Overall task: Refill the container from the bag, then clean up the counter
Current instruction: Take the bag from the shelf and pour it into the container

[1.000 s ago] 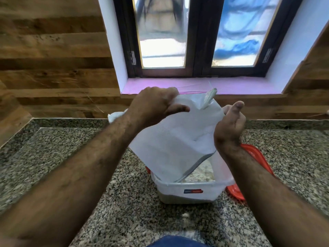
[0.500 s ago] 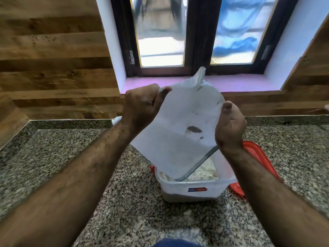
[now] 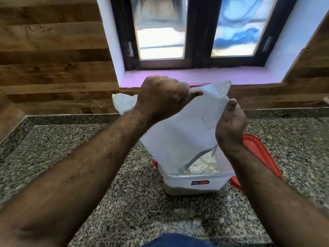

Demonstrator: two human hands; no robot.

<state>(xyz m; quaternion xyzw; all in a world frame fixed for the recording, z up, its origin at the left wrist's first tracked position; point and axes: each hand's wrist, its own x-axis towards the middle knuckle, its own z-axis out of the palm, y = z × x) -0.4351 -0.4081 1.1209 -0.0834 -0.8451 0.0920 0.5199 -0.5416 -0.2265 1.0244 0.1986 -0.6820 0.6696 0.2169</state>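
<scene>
At frame centre my left hand (image 3: pixel 161 97) grips the upturned bag (image 3: pixel 181 132) by its base; my right hand (image 3: pixel 230 127) pinches its side. Its mouth sits inside the container (image 3: pixel 194 183), lower centre. I should shake gently, keeping the mouth below the rim.

Daylight enters through the dark-framed frosted glass window (image 3: pixel 194 29) at the top centre, its panes blown out to white glare. The speckled grey granite counter (image 3: pixel 138 202) is evenly lit, with soft shadows. Wide-angle bending curves the edges (the lower-left forearm is smeared by blur).
</scene>
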